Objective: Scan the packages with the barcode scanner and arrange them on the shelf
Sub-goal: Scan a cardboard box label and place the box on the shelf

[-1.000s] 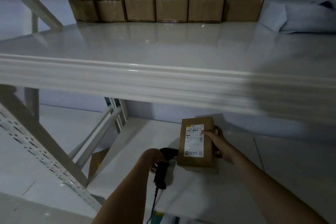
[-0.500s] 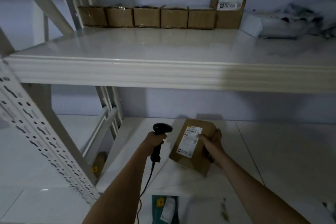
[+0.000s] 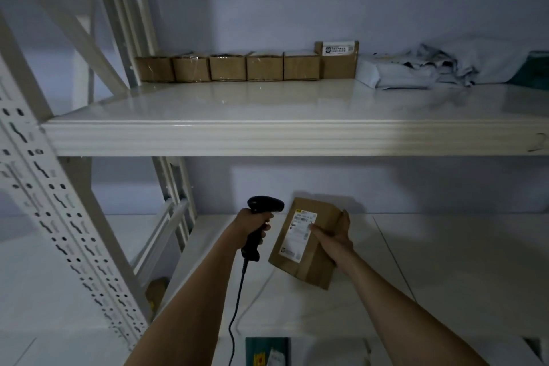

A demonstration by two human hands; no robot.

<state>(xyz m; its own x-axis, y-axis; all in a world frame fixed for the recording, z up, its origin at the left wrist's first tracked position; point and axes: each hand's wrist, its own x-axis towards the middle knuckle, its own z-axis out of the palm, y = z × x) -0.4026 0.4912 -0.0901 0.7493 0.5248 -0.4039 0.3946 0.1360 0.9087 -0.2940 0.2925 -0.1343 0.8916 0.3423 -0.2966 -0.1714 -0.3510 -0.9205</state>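
Setting (head view): dim storeroom, white shelf unit against a pale wall.
Done: six brown boxes lined up at the back of the shelf's upper board, grey mailers to their right.
In hand: right hand, fingers curled, grips a labelled package below that board; left hand, fingers wrapped, holds the barcode scanner just left of it.
Left: judged, scan and place this one.
Writing: labels too small to read.

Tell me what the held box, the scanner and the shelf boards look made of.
Held box: matte brown cardboard, with a white paper label.
Scanner: black, probably plastic, slightly sheened.
Shelf board: cream and glossy, mirroring the parcels; likely painted metal, unconfirmed.
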